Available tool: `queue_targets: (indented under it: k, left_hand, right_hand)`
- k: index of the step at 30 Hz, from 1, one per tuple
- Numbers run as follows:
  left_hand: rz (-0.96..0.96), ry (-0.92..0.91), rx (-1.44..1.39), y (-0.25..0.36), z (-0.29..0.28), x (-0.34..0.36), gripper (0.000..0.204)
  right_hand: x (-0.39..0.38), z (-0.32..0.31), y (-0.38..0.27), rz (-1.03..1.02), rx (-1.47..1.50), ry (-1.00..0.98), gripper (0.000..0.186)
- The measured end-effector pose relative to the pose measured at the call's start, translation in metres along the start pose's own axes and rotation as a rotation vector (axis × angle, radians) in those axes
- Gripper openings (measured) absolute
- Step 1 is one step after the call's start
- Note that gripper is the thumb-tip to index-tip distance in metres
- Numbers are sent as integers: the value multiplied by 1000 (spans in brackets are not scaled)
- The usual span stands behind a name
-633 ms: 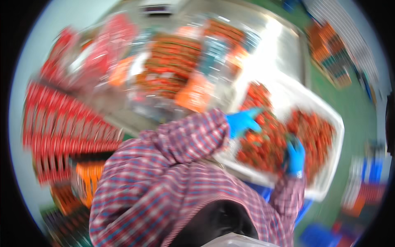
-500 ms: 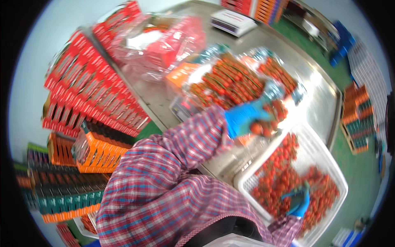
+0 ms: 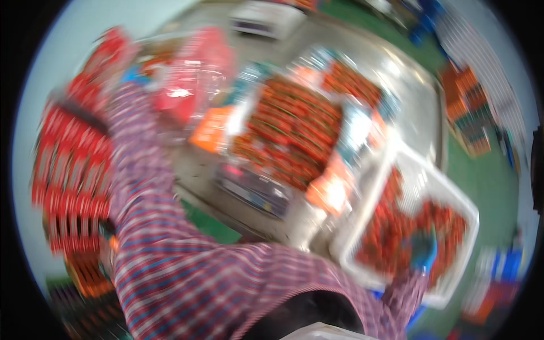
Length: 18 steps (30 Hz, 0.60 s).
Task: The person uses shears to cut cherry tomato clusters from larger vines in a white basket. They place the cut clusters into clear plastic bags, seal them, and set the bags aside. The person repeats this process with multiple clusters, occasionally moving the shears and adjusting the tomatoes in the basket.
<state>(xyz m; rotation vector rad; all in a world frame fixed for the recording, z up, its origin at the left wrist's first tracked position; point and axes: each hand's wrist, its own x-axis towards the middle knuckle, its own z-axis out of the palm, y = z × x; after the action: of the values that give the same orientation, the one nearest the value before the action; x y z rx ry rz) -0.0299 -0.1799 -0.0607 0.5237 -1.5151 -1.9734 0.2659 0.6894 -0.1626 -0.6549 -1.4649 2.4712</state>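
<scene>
My left hand (image 3: 135, 76), in a blue glove and smeared by motion, is stretched to the upper left, beside a package with tomatoes and crumpled pink plastic (image 3: 195, 79); its fingers are unclear. My right hand (image 3: 422, 252), also gloved, is down among loose tomatoes (image 3: 382, 226) in a white crate (image 3: 463, 255) at the lower right; blur and a dark patch obscure its fingers. In the middle, an open plastic-lined package holds rows of vine tomatoes (image 3: 294, 127) above a grey device (image 3: 252, 192). A second such package (image 3: 351, 82) lies behind it.
The steel table (image 3: 413, 68) carries a white scale (image 3: 263, 20) at the back. Stacked red boxes (image 3: 71, 158) line the left, with orange crates (image 3: 88, 269) below. Orange and green boxes (image 3: 467, 107) stand on the green floor at right, and blue and white items (image 3: 498, 263) lie lower right.
My left hand has swung from above the crate, where it held tomatoes, far to the upper left beside the pink plastic. My right hand stays in the crate. The view has shifted.
</scene>
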Motion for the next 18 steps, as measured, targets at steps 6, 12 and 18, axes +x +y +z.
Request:
queue_targets:
  k: [6, 12, 18]
  left_hand:
    - [-332, -1132, -23, -25, 204, -244, 50]
    - [200, -2130, 496, -184, 382, -532, 39]
    - [542, -2021, 1075, -319, 465, -641, 45]
  right_hand:
    - [21, -36, -26, -160, 139, 272, 35]
    - [23, -40, -33, -269, 297, 199, 36]
    - [14, -33, -39, -304, 363, 113, 32]
